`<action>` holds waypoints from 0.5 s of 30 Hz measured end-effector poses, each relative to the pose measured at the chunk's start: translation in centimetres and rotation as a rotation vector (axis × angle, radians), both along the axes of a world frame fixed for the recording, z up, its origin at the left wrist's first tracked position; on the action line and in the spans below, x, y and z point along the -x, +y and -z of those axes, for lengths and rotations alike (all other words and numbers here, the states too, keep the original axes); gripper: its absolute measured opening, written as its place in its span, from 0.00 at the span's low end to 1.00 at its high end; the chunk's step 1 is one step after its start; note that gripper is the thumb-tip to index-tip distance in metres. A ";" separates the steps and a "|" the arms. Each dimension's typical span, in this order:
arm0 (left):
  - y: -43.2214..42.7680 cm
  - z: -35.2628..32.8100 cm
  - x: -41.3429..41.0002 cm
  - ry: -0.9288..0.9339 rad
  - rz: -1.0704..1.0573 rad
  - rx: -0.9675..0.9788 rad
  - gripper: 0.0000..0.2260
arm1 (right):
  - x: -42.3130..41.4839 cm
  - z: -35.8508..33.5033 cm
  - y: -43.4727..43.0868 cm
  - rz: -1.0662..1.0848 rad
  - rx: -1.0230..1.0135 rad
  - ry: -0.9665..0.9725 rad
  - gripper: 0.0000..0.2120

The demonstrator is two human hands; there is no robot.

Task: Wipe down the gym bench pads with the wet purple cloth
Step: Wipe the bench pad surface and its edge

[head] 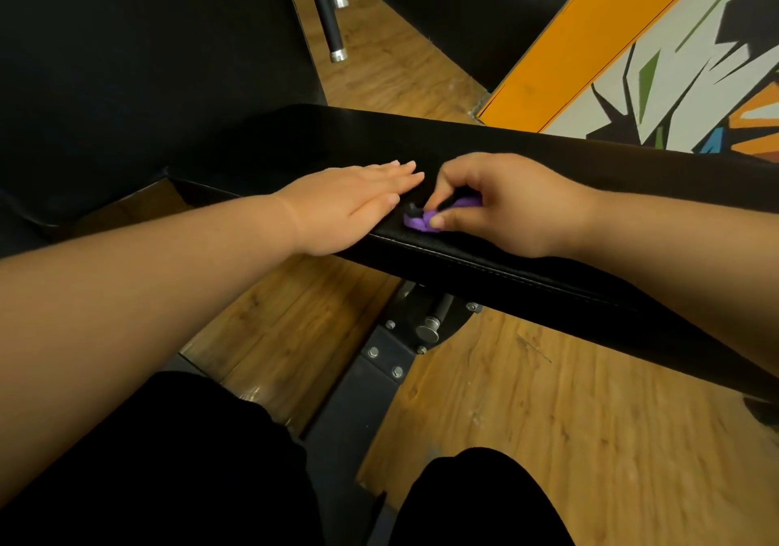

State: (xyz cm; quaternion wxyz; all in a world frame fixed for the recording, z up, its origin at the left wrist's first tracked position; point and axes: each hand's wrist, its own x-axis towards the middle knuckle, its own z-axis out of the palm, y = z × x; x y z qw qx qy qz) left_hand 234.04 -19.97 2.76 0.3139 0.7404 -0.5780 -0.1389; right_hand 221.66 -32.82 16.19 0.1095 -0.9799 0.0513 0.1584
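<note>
A long black bench pad (548,157) runs from the middle left to the right edge. My left hand (358,204) lies flat on its left end, fingers straight and together. Just to the right, my right hand (501,204) curls its fingers and thumb round a small bunched purple cloth (417,221) and holds it against the pad near the front edge. Most of the cloth is hidden under the fingers.
A second black pad (139,69) rises at the upper left. The bench's dark metal frame (379,372) with bolts and a pin stands on the wood floor (548,410) below. Black bar ends (333,26) lean at the top. A painted orange wall (611,39) is at the upper right.
</note>
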 end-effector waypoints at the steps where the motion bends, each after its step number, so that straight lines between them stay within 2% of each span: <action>1: 0.3 0.2 -0.1 -0.006 -0.002 -0.004 0.21 | -0.6 0.1 -0.3 0.025 0.035 -0.011 0.04; 4: 0.8 0.7 -0.3 -0.025 -0.005 -0.016 0.21 | -1.2 0.5 -0.5 0.058 0.073 -0.040 0.03; 9: 0.9 0.8 -0.4 -0.041 -0.008 -0.015 0.21 | 0.0 0.1 0.9 -0.021 -0.065 0.031 0.06; 15: 0.7 0.8 -0.6 -0.058 -0.020 -0.037 0.21 | -2.6 1.1 -0.4 0.067 0.123 -0.052 0.02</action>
